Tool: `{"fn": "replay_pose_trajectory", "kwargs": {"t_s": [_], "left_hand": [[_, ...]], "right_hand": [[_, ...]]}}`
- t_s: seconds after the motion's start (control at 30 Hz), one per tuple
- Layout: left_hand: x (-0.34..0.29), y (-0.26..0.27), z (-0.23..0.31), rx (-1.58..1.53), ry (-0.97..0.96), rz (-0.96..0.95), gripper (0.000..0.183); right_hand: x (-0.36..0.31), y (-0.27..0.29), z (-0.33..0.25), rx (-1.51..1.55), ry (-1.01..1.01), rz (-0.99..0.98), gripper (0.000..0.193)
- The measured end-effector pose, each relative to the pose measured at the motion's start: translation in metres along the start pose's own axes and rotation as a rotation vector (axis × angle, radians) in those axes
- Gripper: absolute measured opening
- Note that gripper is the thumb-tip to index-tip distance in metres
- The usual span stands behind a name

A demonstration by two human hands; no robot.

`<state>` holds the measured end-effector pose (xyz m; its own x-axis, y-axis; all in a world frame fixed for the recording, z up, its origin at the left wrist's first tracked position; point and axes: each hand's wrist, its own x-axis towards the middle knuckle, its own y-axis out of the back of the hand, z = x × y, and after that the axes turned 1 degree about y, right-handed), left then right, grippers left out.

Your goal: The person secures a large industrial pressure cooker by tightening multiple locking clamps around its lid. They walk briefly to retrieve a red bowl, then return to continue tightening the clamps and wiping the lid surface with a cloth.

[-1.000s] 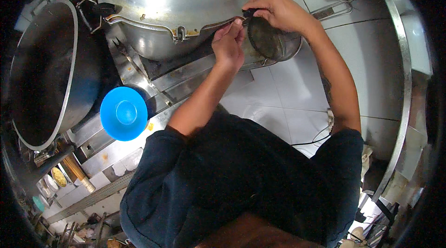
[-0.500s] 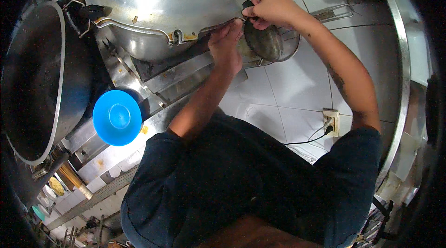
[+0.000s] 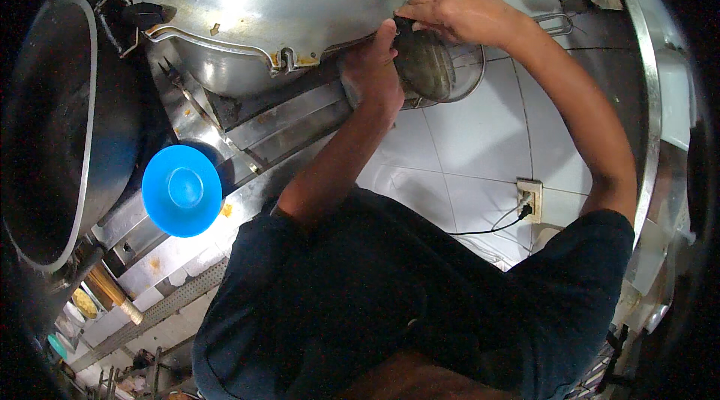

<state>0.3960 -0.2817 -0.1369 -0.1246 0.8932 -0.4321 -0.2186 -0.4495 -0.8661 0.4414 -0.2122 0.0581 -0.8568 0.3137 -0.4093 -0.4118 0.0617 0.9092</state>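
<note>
A large dome-shaped metal vessel or lid (image 3: 300, 14) with a wavy, stained rim fills the top of the view. My right hand (image 3: 469, 14) reaches to its right side. The fingertips are drawn together on a small black handle (image 3: 404, 24) at the rim. Just below, my left hand (image 3: 373, 74) is against the rim's underside with its thumb raised. Its other fingers are largely hidden, so their grip does not show. Beside both hands, a round metal strainer or ladle (image 3: 427, 66) lies over a wire-rimmed round piece (image 3: 472, 74).
A blue bowl (image 3: 182, 190) stands on the metal stove ledge at the left. Beyond it is a big dark wok (image 3: 45, 130). A long metal fork (image 3: 210, 119) lies on the ledge. White tiles with a wall socket (image 3: 529, 200) and plugged-in cord are at the right.
My right hand has loosened from a tight pinch, its fingers now straighter over the black handle. My left hand has turned, its thumb standing up. The view has shifted slightly.
</note>
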Motion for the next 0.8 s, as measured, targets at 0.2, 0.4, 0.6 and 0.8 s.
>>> {"fn": "replay_pose_trajectory", "kwargs": {"t_s": [0.2, 0.4, 0.6, 0.8], "left_hand": [[-0.002, -0.001, 0.000, 0.008, -0.093, 0.032, 0.042], [-0.018, -0.010, 0.010, 0.083, -0.113, 0.069, 0.029], [-0.019, -0.011, 0.015, 0.047, -0.119, 0.111, 0.032], [-0.016, -0.010, 0.014, -0.017, -0.136, 0.078, 0.025]], "right_hand": [[0.005, -0.016, -0.011, 0.155, -0.346, -0.003, 0.025], [0.022, -0.003, -0.038, 1.175, -1.150, 0.210, 0.036], [0.010, 0.018, -0.026, 0.032, -0.036, 0.300, 0.029], [0.016, -0.013, -0.015, 0.768, -1.006, 0.068, 0.029]]}}
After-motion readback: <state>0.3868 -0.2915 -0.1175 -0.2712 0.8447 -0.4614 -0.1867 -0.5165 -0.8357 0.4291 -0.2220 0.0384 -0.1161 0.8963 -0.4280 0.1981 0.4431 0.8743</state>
